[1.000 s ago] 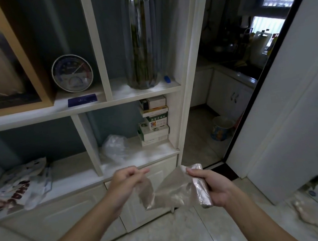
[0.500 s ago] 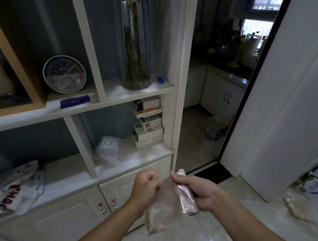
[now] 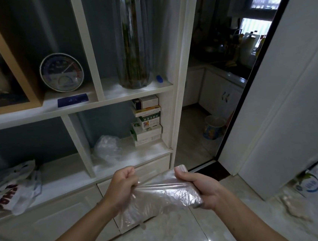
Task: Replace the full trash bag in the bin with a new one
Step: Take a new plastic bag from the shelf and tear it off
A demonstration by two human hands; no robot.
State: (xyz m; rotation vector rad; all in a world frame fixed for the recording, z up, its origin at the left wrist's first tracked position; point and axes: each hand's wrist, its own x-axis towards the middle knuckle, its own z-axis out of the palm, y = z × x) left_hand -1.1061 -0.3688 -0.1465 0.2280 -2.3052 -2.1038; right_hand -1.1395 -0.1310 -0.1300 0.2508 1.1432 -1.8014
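Note:
A roll of thin clear trash bags (image 3: pixel 189 192) sits in my right hand (image 3: pixel 203 191), which is closed around it. One clear bag (image 3: pixel 153 201) stretches from the roll to my left hand (image 3: pixel 123 189), a fist pinching the bag's free end. The film is taut along its top edge and hangs slack below. Both hands are held in front of the white shelf unit (image 3: pixel 130 158), above the tiled floor. A small bin (image 3: pixel 213 127) stands on the floor beyond the doorway.
The shelves hold a round gauge (image 3: pixel 62 72), a tall glass vase (image 3: pixel 132 44), stacked boxes (image 3: pixel 147 119), a crumpled clear bag (image 3: pixel 108 147) and a printed bag (image 3: pixel 12 190). A white door (image 3: pixel 282 107) stands at the right, with a carton (image 3: pixel 317 182) on the floor beside it.
My hands came close together half a second ago and have now pulled apart again, drawing the bag taut off the roll. The view has shifted slightly left.

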